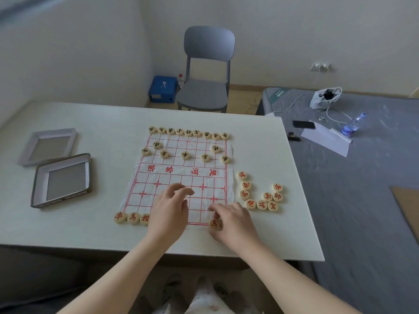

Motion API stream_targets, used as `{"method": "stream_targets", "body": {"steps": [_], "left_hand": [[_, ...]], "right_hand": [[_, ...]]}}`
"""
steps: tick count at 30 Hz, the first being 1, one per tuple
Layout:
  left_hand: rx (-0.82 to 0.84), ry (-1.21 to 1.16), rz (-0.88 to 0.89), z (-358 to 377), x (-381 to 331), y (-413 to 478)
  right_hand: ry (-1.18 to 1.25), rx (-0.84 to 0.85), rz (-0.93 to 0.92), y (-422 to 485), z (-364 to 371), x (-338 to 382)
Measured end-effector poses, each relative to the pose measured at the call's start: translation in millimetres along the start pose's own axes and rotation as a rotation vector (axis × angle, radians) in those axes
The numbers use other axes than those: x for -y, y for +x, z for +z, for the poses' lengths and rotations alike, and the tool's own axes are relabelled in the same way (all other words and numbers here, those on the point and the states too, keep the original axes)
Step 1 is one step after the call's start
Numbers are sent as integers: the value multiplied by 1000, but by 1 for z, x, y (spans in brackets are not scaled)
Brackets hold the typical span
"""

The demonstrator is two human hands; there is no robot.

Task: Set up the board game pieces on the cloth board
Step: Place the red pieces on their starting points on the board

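Right hand (235, 225) pinches a round red-marked wooden piece (215, 223) at the near edge of the white cloth board (149, 184).
Left hand (170, 209) is curled over the board; whether it grips something I cannot tell. Two shallow grey box halves (39, 184) show bare bottoms; sixteen black-marked pieces (186, 155), nine loose red pieces (261, 204).

**What My Hands Hide**

My left hand (171, 206) covers part of the cloth board's (181, 171) near row; whether its curled fingers hold anything, I cannot tell. Its wrist half hides a red piece (144, 219) just left. My right hand (233, 223) pinches a second piece (215, 223) and hides the board corner beneath. The black pieces (186, 155) beyond my grip are too small to read.
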State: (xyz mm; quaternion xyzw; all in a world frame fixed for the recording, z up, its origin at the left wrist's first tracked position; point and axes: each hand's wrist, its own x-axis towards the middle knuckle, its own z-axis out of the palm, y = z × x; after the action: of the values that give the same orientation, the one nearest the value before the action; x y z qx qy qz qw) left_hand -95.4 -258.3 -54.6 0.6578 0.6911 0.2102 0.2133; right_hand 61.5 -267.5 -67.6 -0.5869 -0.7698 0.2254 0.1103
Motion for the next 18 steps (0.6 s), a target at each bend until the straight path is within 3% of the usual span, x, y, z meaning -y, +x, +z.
{"method": "stream_targets", "body": {"steps": [4,9,14,18], "left_hand": [[31,-11,36,1,-4,0],[115,-3,105,8,-23,8],[216,28,233,25,-58,24],[281,90,226,42,-76,36]], "right_hand": [[69,-17,21,-1,-5,-2],[274,-132,226,-2,-24,-27],[243,-267,364,-9,-42,-61],[280,-267,436,-16,-51,-83]]}}
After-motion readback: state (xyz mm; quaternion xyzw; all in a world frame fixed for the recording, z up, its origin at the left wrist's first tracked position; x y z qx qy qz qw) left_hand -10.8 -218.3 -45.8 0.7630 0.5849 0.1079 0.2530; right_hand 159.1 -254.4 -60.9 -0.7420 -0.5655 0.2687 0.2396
